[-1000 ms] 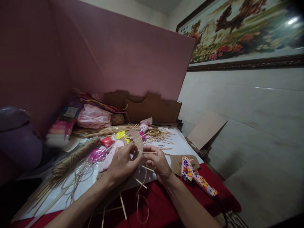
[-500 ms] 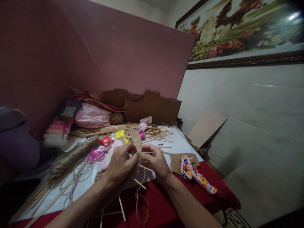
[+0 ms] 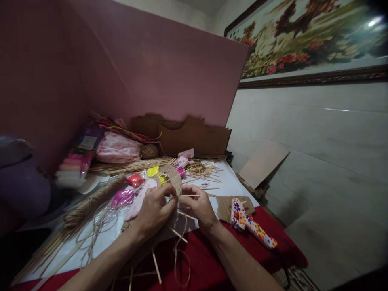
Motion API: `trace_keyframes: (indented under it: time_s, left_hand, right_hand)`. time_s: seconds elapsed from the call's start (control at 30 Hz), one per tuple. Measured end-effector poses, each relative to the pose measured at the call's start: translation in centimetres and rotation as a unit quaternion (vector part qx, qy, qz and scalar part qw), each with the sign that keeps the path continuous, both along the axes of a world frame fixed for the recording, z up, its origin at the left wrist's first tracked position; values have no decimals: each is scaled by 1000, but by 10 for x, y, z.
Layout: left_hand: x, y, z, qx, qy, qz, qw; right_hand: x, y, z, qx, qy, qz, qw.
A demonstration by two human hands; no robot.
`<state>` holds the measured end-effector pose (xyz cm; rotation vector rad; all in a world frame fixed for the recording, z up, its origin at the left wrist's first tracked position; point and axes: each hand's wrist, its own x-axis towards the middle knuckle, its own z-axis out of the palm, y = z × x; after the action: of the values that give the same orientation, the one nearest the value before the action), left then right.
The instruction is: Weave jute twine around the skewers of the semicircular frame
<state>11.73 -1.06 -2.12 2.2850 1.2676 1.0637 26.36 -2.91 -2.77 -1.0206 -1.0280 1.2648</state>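
Between my hands stands a curved band woven of jute twine (image 3: 174, 178), with thin sticks poking out around it. My left hand (image 3: 157, 204) is closed on the near part of the band, thumb and fingers pinching its edge. My right hand (image 3: 198, 204) pinches a thin wooden stick (image 3: 190, 195) that juts from the band's right side. Below, a loose loop of twine (image 3: 188, 264) hangs over the red cloth, beside more protruding sticks (image 3: 156, 264). My fingers hide part of the band.
A flower-patterned glue gun (image 3: 253, 226) lies on cardboard at the right. Left of my hands are a twine-wrapped roll (image 3: 93, 202), magenta (image 3: 123, 197) and red packets (image 3: 135, 180). Behind are a twine ball (image 3: 149, 151) and a bundle of sticks (image 3: 121, 166).
Both hands keep nearly the same hold. The band and its sticks have shifted very slightly, and the hanging twine loop has moved a little.
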Motion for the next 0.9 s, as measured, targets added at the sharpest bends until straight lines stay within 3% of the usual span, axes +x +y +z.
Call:
trace_keyframes:
  time_s: [0.27, 0.63, 0.9]
  left_hand:
    - [2, -5, 5, -16, 9, -4, 1000]
    - [3, -2, 7, -43, 25, -9, 999]
    - [10, -7, 13, -58, 81, 53, 994]
  right_hand:
    - [2, 6, -6, -18, -8, 1, 1000]
    - [1, 11, -7, -68, 73, 18, 995]
    - [-4, 11, -7, -89, 92, 19, 992]
